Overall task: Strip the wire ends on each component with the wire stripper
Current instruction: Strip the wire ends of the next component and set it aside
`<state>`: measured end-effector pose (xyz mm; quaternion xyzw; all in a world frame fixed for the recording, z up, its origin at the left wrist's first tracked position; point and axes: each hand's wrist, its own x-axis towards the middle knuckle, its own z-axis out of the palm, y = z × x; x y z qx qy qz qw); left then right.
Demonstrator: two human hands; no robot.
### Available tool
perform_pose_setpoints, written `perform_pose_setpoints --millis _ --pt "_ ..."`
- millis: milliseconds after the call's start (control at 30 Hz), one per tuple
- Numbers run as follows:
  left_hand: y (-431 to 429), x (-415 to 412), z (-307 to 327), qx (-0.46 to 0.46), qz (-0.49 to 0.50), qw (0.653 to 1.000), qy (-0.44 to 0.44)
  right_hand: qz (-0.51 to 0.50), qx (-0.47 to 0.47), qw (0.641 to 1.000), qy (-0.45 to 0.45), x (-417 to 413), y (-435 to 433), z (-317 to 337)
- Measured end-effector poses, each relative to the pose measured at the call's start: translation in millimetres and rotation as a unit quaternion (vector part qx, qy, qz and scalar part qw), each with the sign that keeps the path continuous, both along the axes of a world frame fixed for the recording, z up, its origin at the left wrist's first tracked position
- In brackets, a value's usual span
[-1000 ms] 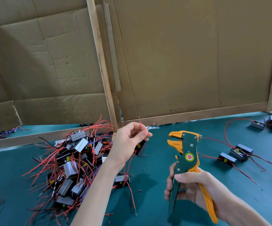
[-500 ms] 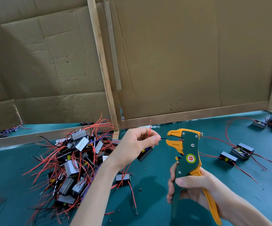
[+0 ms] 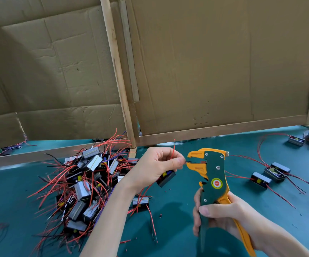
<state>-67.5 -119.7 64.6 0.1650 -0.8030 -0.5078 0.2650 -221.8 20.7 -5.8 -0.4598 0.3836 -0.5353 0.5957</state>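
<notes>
Left hand (image 3: 155, 166) pinches a thin black wire end (image 3: 188, 161) into the orange-and-green wire stripper (image 3: 212, 175); right hand (image 3: 222, 217), fingers wrapped on its handles, should squeeze next.

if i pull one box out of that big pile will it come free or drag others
Probably drags: the pile's red wires cross and loop over neighbouring boxes. They look thin and floppy, curving every way, so likely snag. Boxes seem light: the held box appears to dangle below the left hand by its wires.

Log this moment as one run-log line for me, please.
left hand: pinches thin black wire | right hand: grips orange-and-green wire stripper | wire tip: between open jaws | strip: not yet done
</notes>
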Motion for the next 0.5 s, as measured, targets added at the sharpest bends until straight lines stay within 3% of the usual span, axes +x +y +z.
perform_pose_setpoints --millis 333,500 --pt "-8 3 -3 -0.013 -0.02 1.0 -0.018 -0.046 0.037 0.997 0.046 4 4 1" --pt "-13 -1 -18 0.092 -0.029 0.995 0.038 -0.144 0.039 0.988 0.041 17 2 -3"
